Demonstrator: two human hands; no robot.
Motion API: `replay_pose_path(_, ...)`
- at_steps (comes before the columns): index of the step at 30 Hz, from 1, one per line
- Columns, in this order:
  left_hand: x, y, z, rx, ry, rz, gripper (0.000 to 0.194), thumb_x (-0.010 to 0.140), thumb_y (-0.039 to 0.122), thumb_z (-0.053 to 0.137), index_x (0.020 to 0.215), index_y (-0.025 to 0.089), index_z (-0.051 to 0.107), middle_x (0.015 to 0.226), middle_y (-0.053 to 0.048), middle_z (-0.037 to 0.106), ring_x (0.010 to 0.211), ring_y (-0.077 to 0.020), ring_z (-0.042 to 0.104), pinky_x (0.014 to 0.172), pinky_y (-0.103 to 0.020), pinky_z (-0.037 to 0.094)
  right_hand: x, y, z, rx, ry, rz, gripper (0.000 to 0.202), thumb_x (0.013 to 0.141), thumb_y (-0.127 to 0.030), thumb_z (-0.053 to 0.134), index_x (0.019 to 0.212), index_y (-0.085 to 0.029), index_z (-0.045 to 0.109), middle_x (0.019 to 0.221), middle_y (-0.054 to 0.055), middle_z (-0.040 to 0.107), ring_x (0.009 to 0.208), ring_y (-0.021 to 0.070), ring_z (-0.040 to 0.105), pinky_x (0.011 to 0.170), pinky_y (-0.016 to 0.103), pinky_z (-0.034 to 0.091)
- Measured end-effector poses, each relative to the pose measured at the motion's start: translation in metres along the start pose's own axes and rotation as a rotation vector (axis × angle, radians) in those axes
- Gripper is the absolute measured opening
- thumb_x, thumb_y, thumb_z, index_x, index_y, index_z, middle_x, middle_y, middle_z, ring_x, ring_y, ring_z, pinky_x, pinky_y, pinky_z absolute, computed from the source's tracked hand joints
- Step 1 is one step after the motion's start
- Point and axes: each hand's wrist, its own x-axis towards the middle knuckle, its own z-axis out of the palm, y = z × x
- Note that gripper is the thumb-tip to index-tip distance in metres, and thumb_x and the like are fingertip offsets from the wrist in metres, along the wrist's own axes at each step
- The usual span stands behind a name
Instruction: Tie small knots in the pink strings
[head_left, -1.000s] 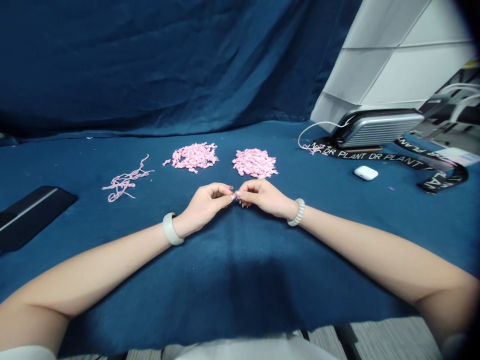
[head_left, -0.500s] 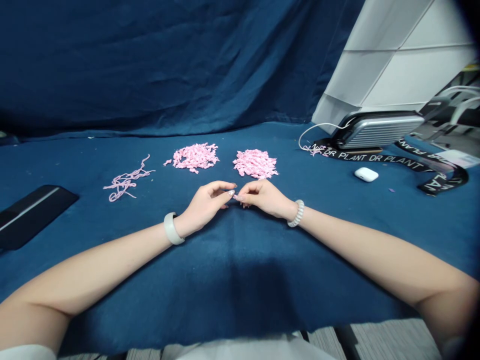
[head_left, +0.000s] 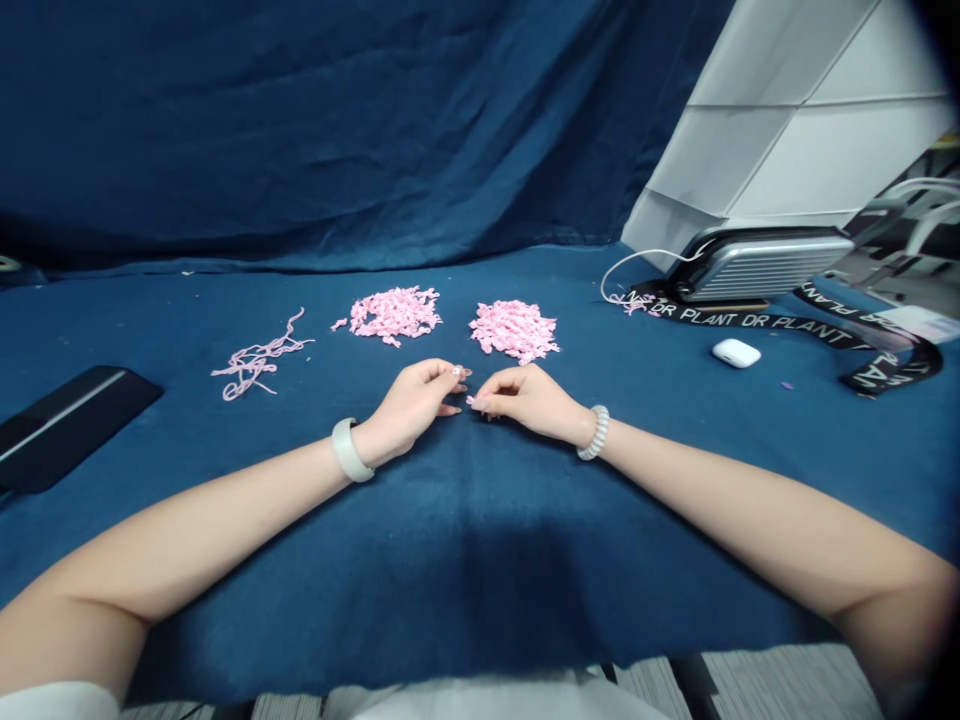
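My hands rest on the blue cloth [head_left: 480,540] at the middle of the table, fingertips almost meeting. My right hand [head_left: 529,400] pinches a tiny pink piece [head_left: 473,402] between thumb and forefinger. My left hand [head_left: 412,402] sits just to its left, fingers curled and slightly apart, with nothing visible in them. Just beyond the hands lie two heaps of small pink pieces, the left heap [head_left: 390,313] and the right heap [head_left: 514,329]. A loose bunch of pink strands [head_left: 256,362] lies further left.
A flat black object [head_left: 67,420] lies at the left edge. At the right stand a silver ribbed case [head_left: 757,265] with a white cable [head_left: 626,262], a black printed strap [head_left: 795,325], a white earbud case [head_left: 735,352] and a white panel [head_left: 787,120].
My two hands were pinched together on the pink piece; the left fingertips have now drawn slightly away and up, and the piece stays in my right hand.
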Motion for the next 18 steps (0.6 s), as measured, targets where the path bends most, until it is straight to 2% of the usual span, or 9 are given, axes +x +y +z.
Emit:
replay_pose_path(5,0.01,0.011,-0.012,-0.163,0.094,-0.034,0.025,0.077,0.039,0.05,0.085,0.015,0.05,0.106,-0.007,0.057,0.082,-0.012,0.059,0.06,-0.024,0.052,0.0,-0.003,-0.001,0.003,0.002,0.014,0.021,0.073,-0.033,0.066,0.071,-0.012,0.067,0.064,0.003,0.064,0.059,0.0101,0.056,0.059,0.023,0.045)
replay_pose_path(7,0.02,0.022,-0.026,-0.132,0.154,0.027,0.019,0.078,0.033,0.046,0.08,0.014,0.047,0.097,-0.006,0.058,0.077,-0.0106,0.058,0.06,-0.023,0.05,-0.001,-0.005,-0.001,0.0,0.0,0.027,0.022,0.073,-0.033,0.066,0.07,-0.011,0.066,0.063,0.003,0.063,0.059,0.0098,0.056,0.06,0.022,0.044)
replay_pose_path(9,0.03,0.035,-0.047,0.004,0.234,0.157,0.016,0.078,0.028,0.041,0.074,0.013,0.045,0.084,-0.004,0.057,0.071,-0.0091,0.056,0.061,-0.022,0.048,-0.002,-0.006,-0.001,-0.004,-0.006,0.036,0.022,0.073,-0.033,0.065,0.07,-0.011,0.066,0.064,0.003,0.063,0.059,0.0097,0.055,0.06,0.022,0.044)
replay_pose_path(11,0.038,0.05,-0.076,0.278,0.39,0.31,0.026,0.082,0.032,0.033,0.07,0.012,0.046,0.074,-0.004,0.056,0.067,-0.0092,0.053,0.066,-0.025,0.047,-0.002,-0.007,-0.002,-0.008,-0.011,0.039,0.022,0.074,-0.034,0.064,0.07,-0.011,0.066,0.064,0.003,0.063,0.059,0.0098,0.055,0.06,0.023,0.044)
replay_pose_path(13,0.042,0.062,-0.112,0.737,0.592,0.372,0.043,0.086,0.038,0.027,0.069,0.01,0.054,0.072,-0.006,0.057,0.072,-0.0107,0.052,0.079,-0.029,0.044,-0.002,-0.008,-0.002,-0.012,-0.012,0.04,0.023,0.074,-0.035,0.064,0.07,-0.012,0.066,0.064,0.003,0.063,0.059,0.0099,0.055,0.061,0.023,0.044)
replay_pose_path(15,0.042,0.07,-0.153,1.126,0.823,0.28,0.046,0.086,0.043,0.031,0.077,0.009,0.06,0.075,-0.007,0.058,0.081,-0.0141,0.05,0.09,-0.034,0.039,-0.002,-0.007,-0.002,-0.015,-0.013,0.042,0.024,0.074,-0.036,0.064,0.07,-0.012,0.065,0.065,0.003,0.063,0.059,0.01,0.055,0.061,0.023,0.044)
replay_pose_path(17,0.04,0.073,-0.194,1.303,0.881,0.102,0.046,0.083,0.047,0.037,0.086,0.008,0.061,0.085,-0.008,0.06,0.087,-0.0156,0.049,0.092,-0.035,0.037,-0.001,-0.007,-0.001,-0.014,-0.015,0.04,0.024,0.074,-0.036,0.064,0.071,-0.012,0.065,0.066,0.004,0.063,0.06,0.0102,0.055,0.061,0.024,0.044)
replay_pose_path(18,0.039,0.072,-0.213,1.319,0.888,0.068,0.045,0.082,0.047,0.04,0.092,0.008,0.061,0.09,-0.008,0.06,0.087,-0.0141,0.048,0.093,-0.033,0.037,-0.001,-0.006,-0.001,-0.012,-0.015,0.039,0.025,0.074,-0.037,0.064,0.071,-0.012,0.065,0.066,0.004,0.063,0.06,0.0103,0.055,0.061,0.024,0.044)
